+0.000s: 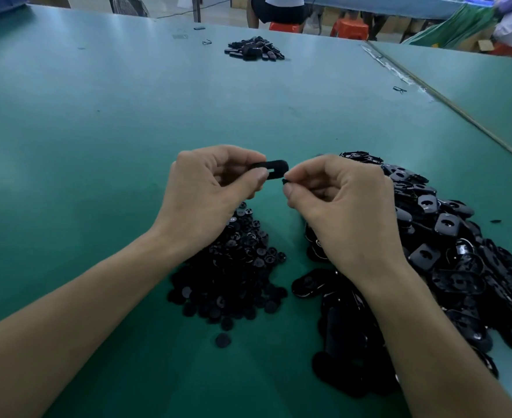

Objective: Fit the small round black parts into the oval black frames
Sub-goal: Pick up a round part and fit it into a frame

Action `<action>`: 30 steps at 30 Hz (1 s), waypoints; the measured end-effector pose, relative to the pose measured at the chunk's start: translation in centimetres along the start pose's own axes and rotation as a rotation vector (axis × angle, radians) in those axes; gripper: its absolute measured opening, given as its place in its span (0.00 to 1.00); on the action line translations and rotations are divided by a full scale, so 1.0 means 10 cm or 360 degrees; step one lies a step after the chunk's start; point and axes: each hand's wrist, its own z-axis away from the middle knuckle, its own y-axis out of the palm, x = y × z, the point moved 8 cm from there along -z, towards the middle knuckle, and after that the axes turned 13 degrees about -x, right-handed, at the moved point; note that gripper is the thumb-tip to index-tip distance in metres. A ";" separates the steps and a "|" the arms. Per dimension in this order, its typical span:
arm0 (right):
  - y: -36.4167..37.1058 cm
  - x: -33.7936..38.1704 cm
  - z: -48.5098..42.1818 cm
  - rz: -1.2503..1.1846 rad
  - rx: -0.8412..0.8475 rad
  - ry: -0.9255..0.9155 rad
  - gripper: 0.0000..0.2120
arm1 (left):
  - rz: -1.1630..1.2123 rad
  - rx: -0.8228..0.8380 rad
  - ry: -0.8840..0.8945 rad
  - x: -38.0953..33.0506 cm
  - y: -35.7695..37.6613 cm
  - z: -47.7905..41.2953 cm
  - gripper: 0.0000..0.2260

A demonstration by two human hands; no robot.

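Note:
My left hand pinches one oval black frame by its left end, holding it above the green table. My right hand pinches a small round black part between thumb and forefinger, just below the frame's right end. Below my left hand lies a heap of small round black parts. A large heap of oval black frames spreads under and to the right of my right hand.
A smaller pile of black pieces lies at the far middle of the table. A seam joins a second table on the right. People sit on red stools beyond the far edge.

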 end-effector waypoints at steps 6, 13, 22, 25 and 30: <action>0.02 -0.04 -0.03 -0.0127 0.0040 0.0096 0.08 | -0.0004 0.0066 -0.0028 -0.05 0.06 0.06 0.07; 0.03 -0.09 -0.03 -0.0180 0.0066 0.0184 0.08 | 0.0061 0.0170 -0.0086 -0.05 0.12 0.10 0.09; 0.01 -0.04 -0.03 -0.0054 0.0033 0.0083 0.10 | 0.0112 0.0203 -0.0110 -0.05 0.15 0.12 0.09; 0.00 -0.01 -0.02 -0.0011 0.0019 0.0046 0.09 | 0.0111 0.0214 -0.0103 -0.07 0.17 0.13 0.09; 0.00 0.03 -0.01 0.0037 -0.0003 0.0009 0.10 | 0.0080 0.0225 -0.0054 -0.11 0.17 0.13 0.11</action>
